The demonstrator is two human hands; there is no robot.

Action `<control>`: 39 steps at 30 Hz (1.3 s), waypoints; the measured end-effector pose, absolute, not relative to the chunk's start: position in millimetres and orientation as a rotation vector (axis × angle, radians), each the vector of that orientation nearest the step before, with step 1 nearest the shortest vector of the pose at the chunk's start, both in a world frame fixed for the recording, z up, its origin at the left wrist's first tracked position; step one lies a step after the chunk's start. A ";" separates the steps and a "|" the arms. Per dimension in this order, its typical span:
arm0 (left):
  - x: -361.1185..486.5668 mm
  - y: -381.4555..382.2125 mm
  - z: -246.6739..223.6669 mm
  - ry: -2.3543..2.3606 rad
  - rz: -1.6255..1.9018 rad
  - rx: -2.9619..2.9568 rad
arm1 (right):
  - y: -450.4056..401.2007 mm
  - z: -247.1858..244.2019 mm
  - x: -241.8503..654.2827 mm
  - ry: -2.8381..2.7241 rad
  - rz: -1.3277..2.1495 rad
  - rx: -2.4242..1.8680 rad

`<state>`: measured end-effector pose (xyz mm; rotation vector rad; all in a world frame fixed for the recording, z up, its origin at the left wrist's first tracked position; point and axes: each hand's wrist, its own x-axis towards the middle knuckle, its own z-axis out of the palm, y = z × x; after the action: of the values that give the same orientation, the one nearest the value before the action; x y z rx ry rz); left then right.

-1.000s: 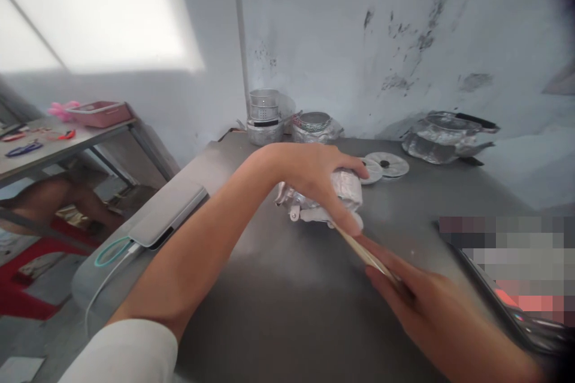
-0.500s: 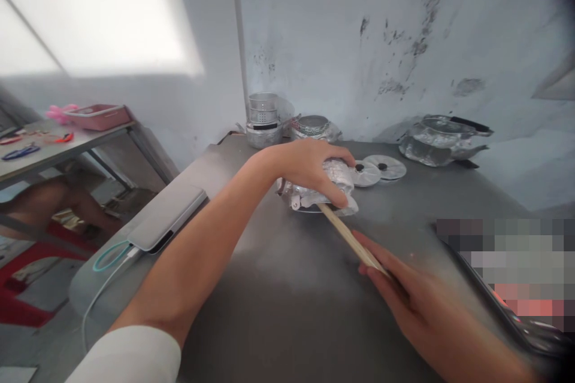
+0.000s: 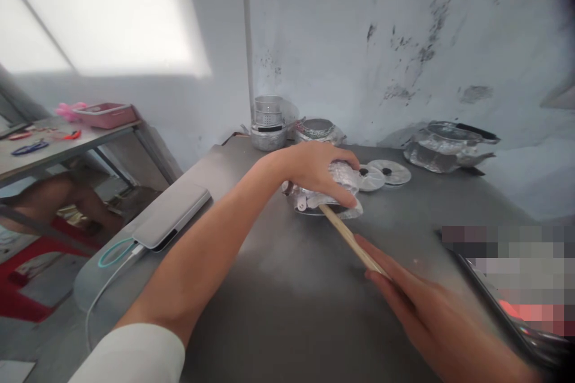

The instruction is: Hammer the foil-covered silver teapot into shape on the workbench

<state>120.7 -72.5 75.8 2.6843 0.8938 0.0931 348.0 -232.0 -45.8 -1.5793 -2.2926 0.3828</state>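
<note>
My left hand (image 3: 314, 170) is closed over a dented, silvery aluminium kettle (image 3: 344, 175), thumb and fingers spread round its body. The kettle lies tipped on the table, its round mouth facing me, and a small riveted bracket shows near the rim. Much of it is hidden under my palm. In my right hand (image 3: 404, 290) is a wooden stick (image 3: 345, 233), gripped near its lower end. The stick's far tip goes in at the kettle's mouth and is out of sight.
Two round lids (image 3: 393, 173) with black knobs lie behind the kettle. More kettles (image 3: 442, 146) and stacked metal pots (image 3: 268, 122) stand by the wall. A corded power bank (image 3: 173, 215) lies left, a phone (image 3: 485, 299) right. Another table holds a pink basket (image 3: 108, 115); a person's leg shows below.
The whole view has shifted slightly, so everything sits a little further right and lower. Both hands keep their hold on the kettle and the stick.
</note>
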 end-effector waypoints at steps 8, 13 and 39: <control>121.0 -73.2 75.0 0.908 0.121 2.693 | -230.1 -39.4 354.3 -2.225 0.421 -1.750; 122.1 -73.9 75.5 0.926 0.112 2.665 | -230.5 -41.4 374.2 -2.266 0.465 -1.774; 121.9 -74.5 74.9 0.991 0.143 2.673 | -230.8 -64.9 385.9 -2.175 0.057 -1.622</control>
<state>121.9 -74.5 74.9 2.6733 0.9911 0.1433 385.9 -230.8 -64.9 -1.6217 -2.1753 0.0568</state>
